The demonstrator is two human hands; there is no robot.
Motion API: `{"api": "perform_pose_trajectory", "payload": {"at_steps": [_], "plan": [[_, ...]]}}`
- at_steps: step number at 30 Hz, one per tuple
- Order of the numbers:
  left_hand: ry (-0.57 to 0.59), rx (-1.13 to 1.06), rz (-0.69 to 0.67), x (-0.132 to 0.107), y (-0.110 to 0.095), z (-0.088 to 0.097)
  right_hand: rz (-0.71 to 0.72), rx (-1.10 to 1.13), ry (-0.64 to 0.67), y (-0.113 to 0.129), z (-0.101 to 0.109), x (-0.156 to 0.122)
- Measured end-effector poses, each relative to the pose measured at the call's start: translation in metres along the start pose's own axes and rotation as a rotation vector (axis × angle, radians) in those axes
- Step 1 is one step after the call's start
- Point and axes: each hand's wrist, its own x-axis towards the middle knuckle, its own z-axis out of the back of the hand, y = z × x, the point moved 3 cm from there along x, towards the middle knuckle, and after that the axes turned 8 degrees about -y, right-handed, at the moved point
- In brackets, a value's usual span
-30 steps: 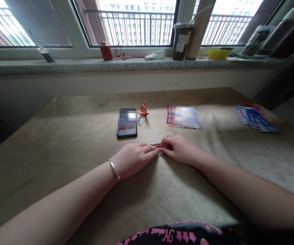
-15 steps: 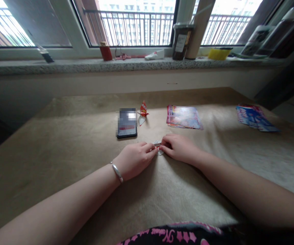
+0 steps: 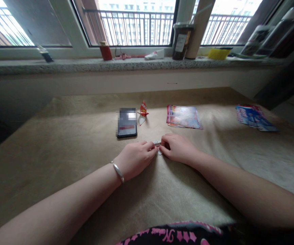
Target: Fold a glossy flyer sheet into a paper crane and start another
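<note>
- Silvery-white, one small folded paper piece sits near the middle of the tan table cover, on our side of the phone. We see only a sliver of it, because fingers hide the rest.
- We count two hands on it. Our left hand and our right hand each pinch the paper piece from their own side with fingertips drawn together, and the hands almost meet.
- One silver bracelet circles the left wrist.
- One dark phone lies just beyond the hands. Its screen is blurred, so we can read nothing on it.
- One red-and-white paper crane stands just right of the phone.
- We count two flat lots of printed sheets: a near stack beyond the right hand and a far stack well apart to the right. The print on both is too small to read.
- On the windowsill stand one red cup and one dark jar with a pale label we cannot read.
- A dark garment with pink lettering is cut off at the bottom edge.
</note>
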Motion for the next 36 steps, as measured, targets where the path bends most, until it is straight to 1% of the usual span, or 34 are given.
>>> {"api": "perform_pose_trajectory", "payload": {"at_steps": [3, 8, 13, 15, 18, 20, 22, 24, 26, 30, 32, 36], "plan": [[0.007, -0.005, -0.014, -0.002, 0.000, -0.001, -0.005, 0.012, -0.002, -0.001, 0.001, 0.000], [-0.017, -0.043, -0.082, -0.003, 0.002, 0.000, -0.018, 0.044, 0.012, -0.002, 0.002, -0.001], [-0.014, -0.061, -0.060, -0.002, 0.003, 0.000, 0.000, 0.093, 0.001, -0.004, 0.002, -0.002], [-0.006, -0.071, -0.062, -0.002, 0.004, 0.000, 0.058, 0.104, -0.034, -0.004, 0.002, -0.003], [0.001, -0.074, -0.060, -0.003, 0.005, -0.001, 0.222, 0.057, -0.082, 0.000, 0.004, -0.006], [-0.004, -0.076, -0.054, -0.004, 0.007, -0.002, 0.317, 0.002, -0.085, 0.002, 0.006, -0.008], [-0.007, -0.081, -0.053, -0.005, 0.007, -0.003, 0.364, -0.048, -0.072, 0.004, 0.007, -0.010], [-0.009, -0.088, -0.049, -0.006, 0.008, -0.003, 0.353, -0.078, -0.066, 0.005, 0.008, -0.011], [-0.011, -0.100, -0.039, -0.006, 0.008, -0.004, 0.304, -0.066, -0.070, 0.003, 0.008, -0.011], [-0.014, -0.120, 0.017, -0.004, 0.007, -0.002, 0.212, 0.046, -0.065, -0.002, 0.005, -0.009], [-0.010, -0.110, 0.042, -0.004, 0.006, -0.001, 0.202, 0.109, -0.047, -0.004, 0.003, -0.008], [0.028, -0.093, 0.039, -0.003, 0.004, 0.000, 0.193, 0.227, -0.026, -0.004, 0.003, -0.006]]}}
